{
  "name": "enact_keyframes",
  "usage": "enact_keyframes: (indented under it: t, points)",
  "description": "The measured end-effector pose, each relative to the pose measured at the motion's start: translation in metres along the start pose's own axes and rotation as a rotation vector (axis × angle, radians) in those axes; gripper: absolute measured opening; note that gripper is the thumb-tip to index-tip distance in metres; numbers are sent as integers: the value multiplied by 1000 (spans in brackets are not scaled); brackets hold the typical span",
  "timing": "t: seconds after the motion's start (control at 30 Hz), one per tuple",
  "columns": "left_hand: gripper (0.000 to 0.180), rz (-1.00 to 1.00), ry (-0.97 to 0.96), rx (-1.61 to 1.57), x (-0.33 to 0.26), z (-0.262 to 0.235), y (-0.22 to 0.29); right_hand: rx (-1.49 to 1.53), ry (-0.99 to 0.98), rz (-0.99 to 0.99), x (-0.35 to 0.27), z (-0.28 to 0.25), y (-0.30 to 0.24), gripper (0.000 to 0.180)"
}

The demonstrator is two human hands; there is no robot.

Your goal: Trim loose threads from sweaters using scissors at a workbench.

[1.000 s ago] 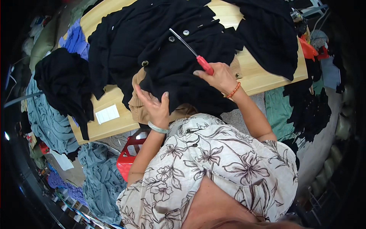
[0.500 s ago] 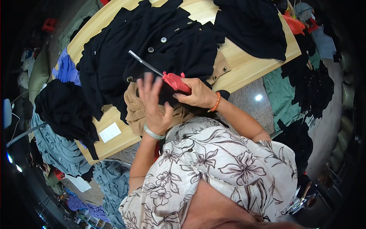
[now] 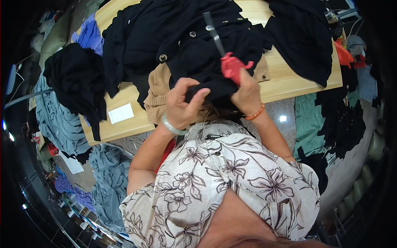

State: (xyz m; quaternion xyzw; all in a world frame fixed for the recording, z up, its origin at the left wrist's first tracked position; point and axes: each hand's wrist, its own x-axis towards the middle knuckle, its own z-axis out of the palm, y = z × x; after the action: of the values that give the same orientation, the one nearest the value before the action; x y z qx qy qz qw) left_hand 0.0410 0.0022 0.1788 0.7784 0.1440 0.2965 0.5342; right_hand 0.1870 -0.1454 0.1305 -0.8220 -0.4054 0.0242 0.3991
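Note:
A black knit cardigan [image 3: 144, 45] with large round buttons lies spread over the table, its near edge lifted toward me. My left hand [image 3: 184, 101] has its fingers curled round a fold of that near edge, thumb alongside. In my right hand [image 3: 247, 93] is a red-handled tool [image 3: 233, 68] with a long, slim metal blade, slightly blurred, pointing away from me over the cardigan's buttons. The right fingertips are beside or against the same black fold; I cannot tell which. Tan knit cloth [image 3: 159, 93] with ribbed edges and a button shows beneath the cardigan.
The light wood table [image 3: 285, 89] slants across the view. A black garment [image 3: 300, 41] lies at its far right, another black heap [image 3: 74, 78] at its left, beside a white paper slip [image 3: 121, 113]. Grey-blue cloth [image 3: 109, 182] hangs at lower left; green cloth [image 3: 310, 126] is on the right.
My left hand has gone from spread fingers to gripping the black cloth. The red tool has swung more upright, its blade now pointing farther away. My view has shifted slightly.

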Motion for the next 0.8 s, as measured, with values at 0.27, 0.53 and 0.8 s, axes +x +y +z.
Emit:
enact_keyframes:
  t: [0.27, 0.53, 0.8]
  points:
    - [42, -600, -106, -654, -52, -123, 34, -155, 58, 226, -4, -122, 68, 49]
    - [27, -946, 169, -654, -78, -112, -60, -334, -240, 145, 86, -153, 81, 30]
    - [22, -765, 341, -17, -96, -98, -229, -905, -165, 346, 118, -81, 165, 38]
